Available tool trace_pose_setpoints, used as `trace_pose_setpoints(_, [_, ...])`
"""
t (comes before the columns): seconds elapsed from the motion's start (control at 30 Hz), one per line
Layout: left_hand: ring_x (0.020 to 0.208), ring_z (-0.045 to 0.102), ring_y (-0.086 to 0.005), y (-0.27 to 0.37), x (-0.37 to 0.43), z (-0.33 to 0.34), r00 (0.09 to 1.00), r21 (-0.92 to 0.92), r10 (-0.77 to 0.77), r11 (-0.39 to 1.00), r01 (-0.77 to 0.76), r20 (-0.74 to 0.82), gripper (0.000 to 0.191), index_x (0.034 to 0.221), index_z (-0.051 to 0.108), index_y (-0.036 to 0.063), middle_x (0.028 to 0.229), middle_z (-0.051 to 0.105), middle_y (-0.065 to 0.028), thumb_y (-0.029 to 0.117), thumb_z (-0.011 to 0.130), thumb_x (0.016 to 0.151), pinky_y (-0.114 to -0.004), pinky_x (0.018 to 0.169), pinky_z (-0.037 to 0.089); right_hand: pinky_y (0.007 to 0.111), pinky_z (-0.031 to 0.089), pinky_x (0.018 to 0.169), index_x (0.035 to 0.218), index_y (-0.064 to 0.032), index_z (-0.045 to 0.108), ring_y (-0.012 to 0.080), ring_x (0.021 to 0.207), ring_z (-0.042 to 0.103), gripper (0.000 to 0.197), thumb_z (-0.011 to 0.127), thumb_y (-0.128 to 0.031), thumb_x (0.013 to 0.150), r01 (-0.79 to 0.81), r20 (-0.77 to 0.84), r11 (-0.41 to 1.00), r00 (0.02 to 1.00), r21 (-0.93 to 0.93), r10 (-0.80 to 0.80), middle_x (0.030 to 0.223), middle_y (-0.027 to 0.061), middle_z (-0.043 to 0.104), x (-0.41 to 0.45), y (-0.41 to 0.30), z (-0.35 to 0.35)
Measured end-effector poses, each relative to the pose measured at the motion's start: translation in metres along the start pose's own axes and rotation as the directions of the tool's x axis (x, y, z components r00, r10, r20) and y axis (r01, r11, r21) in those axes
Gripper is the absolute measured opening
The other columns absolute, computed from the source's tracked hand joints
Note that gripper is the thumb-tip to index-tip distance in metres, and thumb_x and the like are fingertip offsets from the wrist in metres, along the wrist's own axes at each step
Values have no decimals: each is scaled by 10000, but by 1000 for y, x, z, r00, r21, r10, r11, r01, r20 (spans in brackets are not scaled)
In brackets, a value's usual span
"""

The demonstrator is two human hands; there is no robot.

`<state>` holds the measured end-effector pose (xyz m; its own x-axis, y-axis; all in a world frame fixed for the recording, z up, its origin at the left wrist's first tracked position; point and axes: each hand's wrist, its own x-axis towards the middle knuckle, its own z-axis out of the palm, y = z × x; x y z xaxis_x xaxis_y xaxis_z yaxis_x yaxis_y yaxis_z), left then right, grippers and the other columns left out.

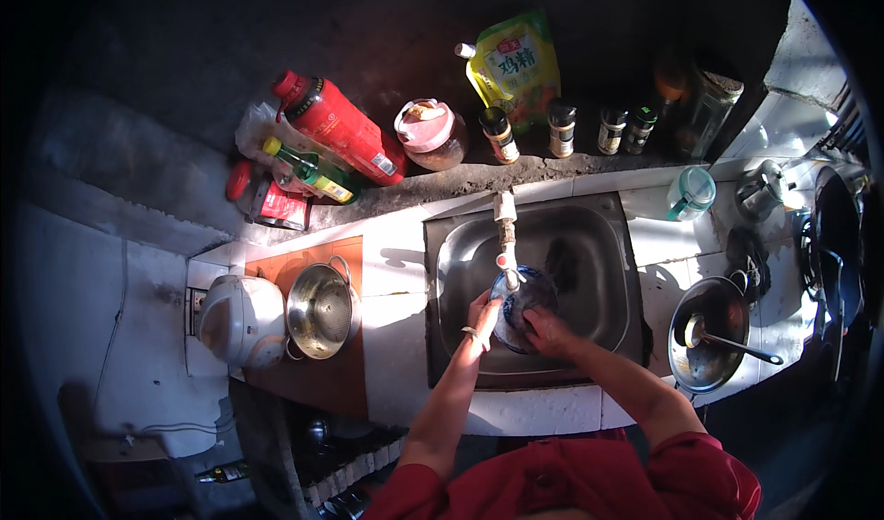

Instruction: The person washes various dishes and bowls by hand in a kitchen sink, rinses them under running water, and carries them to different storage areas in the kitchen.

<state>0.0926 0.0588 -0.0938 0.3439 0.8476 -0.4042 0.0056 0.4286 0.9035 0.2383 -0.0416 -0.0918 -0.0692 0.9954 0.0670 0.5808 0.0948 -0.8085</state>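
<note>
A blue-and-white bowl point(514, 340) is under the tap point(507, 264) over the metal sink point(449, 354). My left hand point(485, 318) grips its left rim. Inside the bowl, the fingers of my right hand point(549, 332) reach down at its right side; whether they hold anything cannot be told. The bowl's inside looks wet or foamy, partly hidden by the tap and my right hand.
Left of the sink stand a two-handled steel pot point(321, 311) and a rice cooker point(245, 320). To the right are a wok-like pan point(690, 371) with a ladle point(739, 349) and a lidded jug point(693, 192). Spice jars point(499, 135) and bottles point(345, 130) line the ledge behind.
</note>
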Motion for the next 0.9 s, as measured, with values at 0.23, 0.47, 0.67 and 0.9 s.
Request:
trace_pose_setpoints(0.23, [696, 496, -70, 12, -2, -18, 981, 428, 73, 904, 11, -178, 322, 1024, 550, 39, 803, 574, -23, 48, 444, 720, -210, 626, 405, 387, 420, 781, 965, -77, 549, 313, 859, 507, 303, 497, -225, 706, -232, 187, 842, 914, -487, 360, 924, 165, 523, 5, 16, -33])
trace_pose_setpoints(0.47, [756, 528, -127, -14, -5, -14, 973, -226, -28, 974, -25, -228, 344, 980, 540, 15, 858, 570, -44, -80, 446, 663, -248, 688, 417, 328, 381, 848, 1190, -73, 385, 246, 1019, 463, 545, 595, -212, 707, -384, -6, 782, 896, 492, 444, 1077, 136, 500, 3, 0, -26])
trace_pose_setpoints(0.67, [858, 551, -212, -64, -6, 16, 953, -333, -219, 933, 140, -211, 331, 1012, 510, 1, 929, 579, -101, -43, 557, 688, -329, 764, 438, 286, 361, 850, 1185, -48, 353, 183, 985, 469, 486, 504, -49, 723, -239, -21, 365, 811, 900, 584, 1079, 87, 489, 3, 27, -16])
trace_pose_setpoints(0.9, [810, 572, -219, -121, 30, 9, 949, -158, -278, 954, 255, -148, 286, 959, 542, -18, 912, 590, -117, 124, 614, 722, -335, 718, 456, 325, 381, 811, 1089, 35, 414, 300, 936, 509, 389, 402, -45, 708, -302, -238, 842, 867, 447, 438, 991, 188, 529, 20, 7, -47])
